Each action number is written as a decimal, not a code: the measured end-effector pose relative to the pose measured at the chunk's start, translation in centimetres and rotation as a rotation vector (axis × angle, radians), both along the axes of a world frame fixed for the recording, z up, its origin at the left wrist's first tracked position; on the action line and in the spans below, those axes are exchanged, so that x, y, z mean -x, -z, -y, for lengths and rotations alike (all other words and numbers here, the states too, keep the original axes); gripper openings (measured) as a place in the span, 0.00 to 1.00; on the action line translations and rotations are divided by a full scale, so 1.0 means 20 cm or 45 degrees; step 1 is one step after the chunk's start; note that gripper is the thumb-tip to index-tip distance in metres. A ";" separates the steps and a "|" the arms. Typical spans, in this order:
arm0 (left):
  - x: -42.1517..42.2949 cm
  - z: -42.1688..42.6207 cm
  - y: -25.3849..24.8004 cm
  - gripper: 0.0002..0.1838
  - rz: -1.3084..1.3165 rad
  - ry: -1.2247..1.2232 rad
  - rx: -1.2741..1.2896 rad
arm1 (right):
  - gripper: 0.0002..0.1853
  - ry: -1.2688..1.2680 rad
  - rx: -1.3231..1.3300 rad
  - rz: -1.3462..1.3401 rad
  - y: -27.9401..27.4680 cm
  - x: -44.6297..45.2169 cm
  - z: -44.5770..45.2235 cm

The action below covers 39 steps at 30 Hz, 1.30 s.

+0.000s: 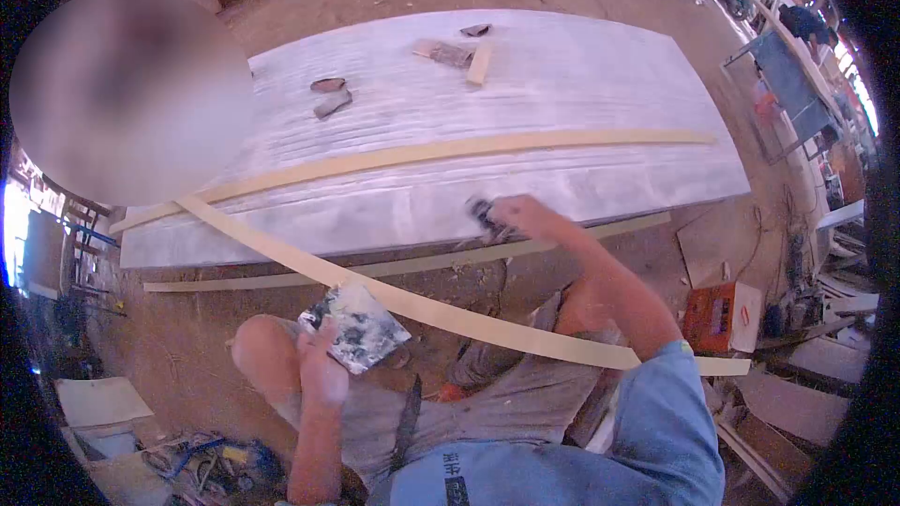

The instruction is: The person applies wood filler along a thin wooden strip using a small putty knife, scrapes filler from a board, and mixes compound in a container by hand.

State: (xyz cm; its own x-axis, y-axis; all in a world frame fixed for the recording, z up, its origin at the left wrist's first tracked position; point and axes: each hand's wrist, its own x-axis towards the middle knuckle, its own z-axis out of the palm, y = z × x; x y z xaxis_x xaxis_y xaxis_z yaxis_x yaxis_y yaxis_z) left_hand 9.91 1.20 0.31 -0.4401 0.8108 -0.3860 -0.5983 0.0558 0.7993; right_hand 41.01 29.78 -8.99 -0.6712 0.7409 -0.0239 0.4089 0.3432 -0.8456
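Note:
My left hand [322,365] holds a square board [356,328] smeared with white and dark paste, above my lap. My right hand [525,217] is closed on a small dark tool [483,214], blurred by motion, at the near edge of a large whitish panel [403,211]. A long pale strip [450,316] runs diagonally from the panel's left end, past the board, to beneath my right arm. Another long strip [412,156] lies lengthwise on the panel.
Dark scraps [333,103] and a short wood block [479,66] lie on the panel's far part. A red box [710,319] stands on the ground at right, near stacked boards [806,398]. Tangled tools and cables [220,468] lie lower left.

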 end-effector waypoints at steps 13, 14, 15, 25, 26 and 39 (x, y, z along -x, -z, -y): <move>-0.04 -0.05 0.07 0.21 0.591 0.096 -0.093 | 0.12 0.820 -0.014 -0.044 -0.70 -0.38 0.68; -0.01 -0.06 0.12 0.21 0.708 0.173 -0.126 | 0.11 0.775 -0.237 -0.063 -0.74 -0.42 0.77; -0.02 -0.07 0.13 0.21 0.823 0.236 -0.179 | 0.11 0.707 -0.019 -0.161 -0.80 -0.50 0.86; -0.32 -0.03 0.12 0.22 0.313 0.952 -0.047 | 0.16 0.740 0.518 0.534 -0.30 -1.03 1.95; -0.43 -0.05 0.03 0.22 0.376 0.927 0.041 | 0.18 0.822 0.170 0.550 -0.11 -1.05 2.05; -0.46 -0.01 -0.06 0.19 0.147 0.745 0.151 | 0.21 1.811 0.392 0.469 0.90 -1.18 1.33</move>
State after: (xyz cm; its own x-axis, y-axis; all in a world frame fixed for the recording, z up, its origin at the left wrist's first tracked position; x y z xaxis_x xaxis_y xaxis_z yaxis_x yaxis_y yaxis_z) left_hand 19.09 1.43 1.41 0.1158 0.8541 -0.5070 -0.5240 0.4861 0.6994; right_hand 64.56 3.22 -26.91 0.6637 0.6859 -0.2985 0.4390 -0.6803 -0.5869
